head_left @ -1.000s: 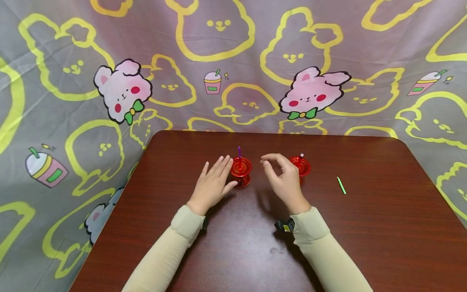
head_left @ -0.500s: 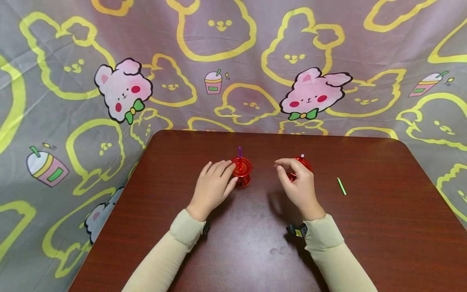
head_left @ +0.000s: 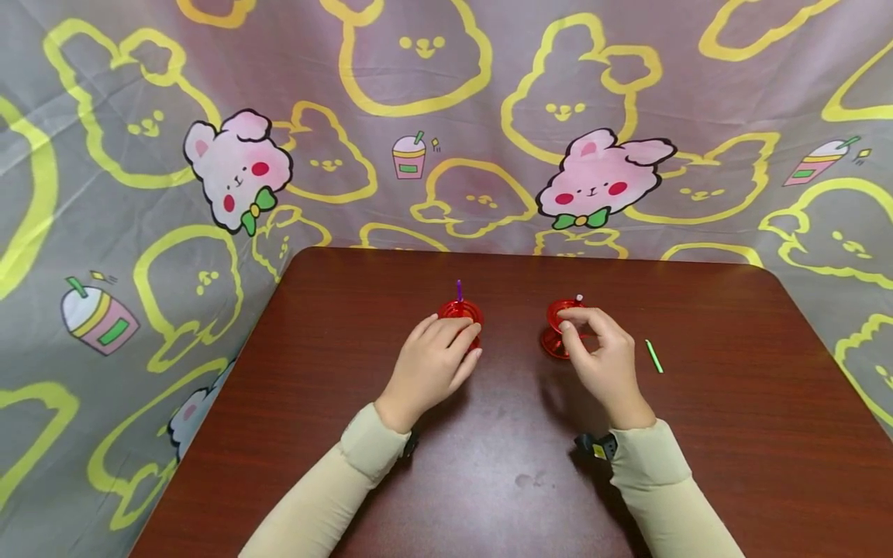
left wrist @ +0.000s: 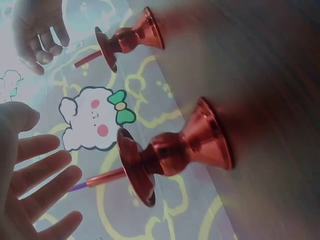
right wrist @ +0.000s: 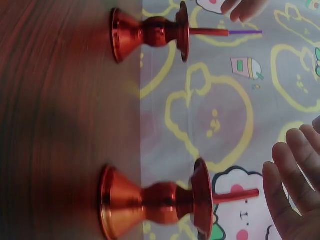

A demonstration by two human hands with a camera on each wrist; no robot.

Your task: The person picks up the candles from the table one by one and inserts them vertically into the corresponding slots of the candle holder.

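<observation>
Two shiny red candlesticks stand upright on the table. The left candlestick (left wrist: 172, 152) carries a thin purple candle (head_left: 460, 291) in its upright tube. On the right candlestick (right wrist: 162, 202) the tube shows no candle, and its top end looks pale in the head view. My left hand (head_left: 429, 368) is spread in front of the left candlestick and partly hides it; the left wrist view shows its fingers apart from the metal. Beside the right candlestick is my right hand (head_left: 603, 360), fingers loosely bent and holding nothing.
A thin green candle (head_left: 654, 356) lies on the brown table (head_left: 732, 418), right of my right hand. A patterned cloth (head_left: 446, 101) with rabbit drawings hangs behind and to the left of the table.
My right hand has moved right and slightly nearer to me, uncovering more of the right candlestick. My left hand has shifted right, now covering part of the left candlestick.
</observation>
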